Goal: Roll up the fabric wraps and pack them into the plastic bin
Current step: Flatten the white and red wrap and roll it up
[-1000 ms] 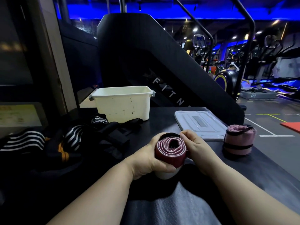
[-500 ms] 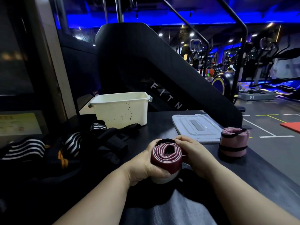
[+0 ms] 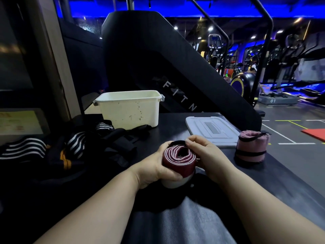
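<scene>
Both hands grip maroon rolled wrap (image 3: 177,160) over tabletop (image 3: 175,124): left hand (image 3: 154,166), right hand (image 3: 205,155). Plastic bin (image 3: 130,110) behind, pink roll (image 3: 252,147) right.

Both forearms are reaching forward, converging at centre. Left hand (image 3: 154,164) is gripping rolled wrap (image 3: 179,160) from its left side, thumb across the front. Right hand (image 3: 206,155) is curling round the right side, fingertips pinching its top edge.
</scene>
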